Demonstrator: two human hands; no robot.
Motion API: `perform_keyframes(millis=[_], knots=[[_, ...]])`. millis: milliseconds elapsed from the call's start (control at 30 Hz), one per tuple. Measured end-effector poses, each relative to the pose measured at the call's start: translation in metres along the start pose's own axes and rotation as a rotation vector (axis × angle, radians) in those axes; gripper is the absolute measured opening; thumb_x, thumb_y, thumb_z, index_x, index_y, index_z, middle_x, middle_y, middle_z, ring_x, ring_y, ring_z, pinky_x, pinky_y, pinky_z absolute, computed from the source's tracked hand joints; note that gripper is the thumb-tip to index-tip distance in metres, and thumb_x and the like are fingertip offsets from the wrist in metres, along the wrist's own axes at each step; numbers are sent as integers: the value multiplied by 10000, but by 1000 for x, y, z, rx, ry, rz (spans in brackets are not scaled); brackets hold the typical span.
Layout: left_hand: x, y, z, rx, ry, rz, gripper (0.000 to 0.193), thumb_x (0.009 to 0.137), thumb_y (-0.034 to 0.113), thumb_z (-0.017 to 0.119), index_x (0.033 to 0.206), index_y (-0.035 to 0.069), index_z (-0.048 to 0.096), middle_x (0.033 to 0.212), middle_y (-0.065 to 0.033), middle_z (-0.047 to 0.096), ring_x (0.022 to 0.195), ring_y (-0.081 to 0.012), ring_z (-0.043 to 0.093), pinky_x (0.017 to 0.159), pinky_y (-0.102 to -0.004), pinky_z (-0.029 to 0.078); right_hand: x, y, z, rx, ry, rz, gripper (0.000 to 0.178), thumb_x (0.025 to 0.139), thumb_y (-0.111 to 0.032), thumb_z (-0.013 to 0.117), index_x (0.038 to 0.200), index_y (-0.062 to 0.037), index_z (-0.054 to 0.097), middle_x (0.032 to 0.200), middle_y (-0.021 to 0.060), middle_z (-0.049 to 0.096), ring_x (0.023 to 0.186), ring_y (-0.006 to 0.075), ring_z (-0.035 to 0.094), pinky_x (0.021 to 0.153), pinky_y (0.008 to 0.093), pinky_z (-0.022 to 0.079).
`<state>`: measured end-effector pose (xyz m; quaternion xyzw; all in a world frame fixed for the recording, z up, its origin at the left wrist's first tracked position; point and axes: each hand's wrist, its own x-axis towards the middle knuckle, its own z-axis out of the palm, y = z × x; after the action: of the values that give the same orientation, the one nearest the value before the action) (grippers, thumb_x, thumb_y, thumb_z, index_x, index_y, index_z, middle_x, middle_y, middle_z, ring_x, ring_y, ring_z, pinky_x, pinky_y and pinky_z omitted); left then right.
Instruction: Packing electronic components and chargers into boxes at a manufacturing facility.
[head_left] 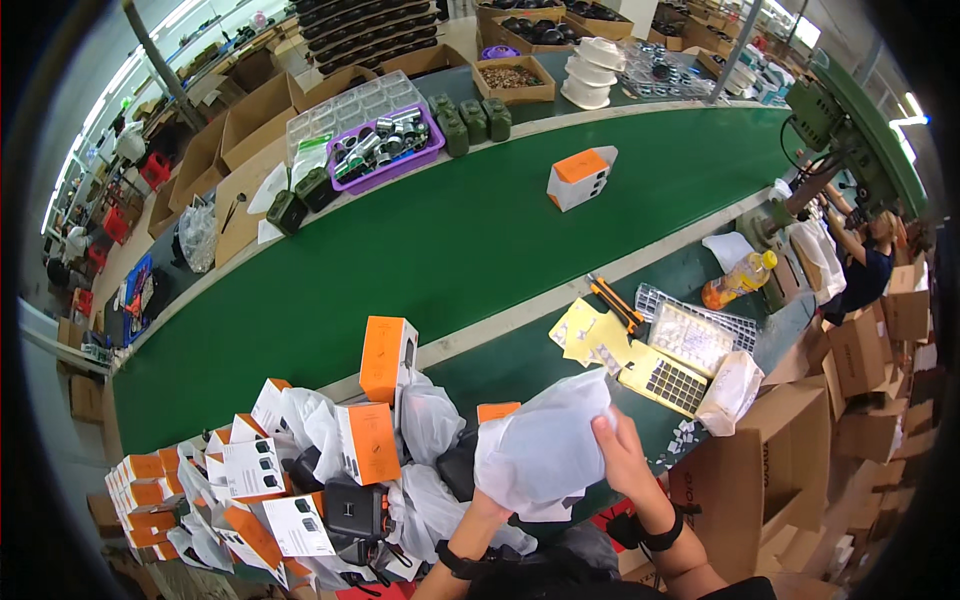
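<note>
In front of me, above the near worktable, I hold a white translucent plastic bag (545, 440) wrapped around something bulky; its contents do not show. My left hand (490, 507) grips the lower left corner, its fingers mostly hidden beneath the plastic. On the right side, my right hand (622, 455) presses its thumb and fingers against the bag. An orange box edge (497, 411) peeks out just behind it. To the left lie a black hard case (355, 510), more bagged items (430, 420) and several orange-and-white boxes (368, 444).
Across a green conveyor belt (400, 240) runs the view, carrying one orange-and-white box (580, 178). Right of my hands are sticker sheets (672, 383), a utility knife (615, 303), a drink bottle (740, 280) and an open carton (750, 470). A purple basket (385, 150) stands beyond the belt.
</note>
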<state>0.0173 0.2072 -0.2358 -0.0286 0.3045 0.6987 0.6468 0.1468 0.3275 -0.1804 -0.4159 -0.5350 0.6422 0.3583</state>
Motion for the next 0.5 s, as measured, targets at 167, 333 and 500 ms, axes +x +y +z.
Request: perform_keyframes(millis=[167, 333, 500], knots=[[13, 0, 1, -50, 143, -57, 587, 908, 508, 377, 1325, 97, 399, 1336, -99, 458, 1219, -288, 458, 1002, -436, 400, 8, -21, 19, -422, -86, -154, 292, 911, -166, 521, 705, 39, 553, 516, 130, 456, 460, 205, 407, 462, 339, 318], [19, 4, -21, -94, -22, -44, 703, 774, 477, 627, 1332, 115, 398, 1345, -86, 449, 1258, -286, 409, 1034, -481, 343, 38, -48, -2, -113, 69, -89, 236, 927, -192, 523, 779, -14, 566, 626, -10, 520, 558, 68, 428, 501, 249, 340], [16, 28, -37, -159, 75, 79, 784, 671, 423, 769, 1308, 111, 434, 1321, -72, 468, 1246, -275, 413, 1071, -513, 274, 161, -54, -17, 80, 285, -258, 258, 954, -230, 482, 915, 4, 584, 799, -13, 580, 719, 47, 498, 645, 205, 401]])
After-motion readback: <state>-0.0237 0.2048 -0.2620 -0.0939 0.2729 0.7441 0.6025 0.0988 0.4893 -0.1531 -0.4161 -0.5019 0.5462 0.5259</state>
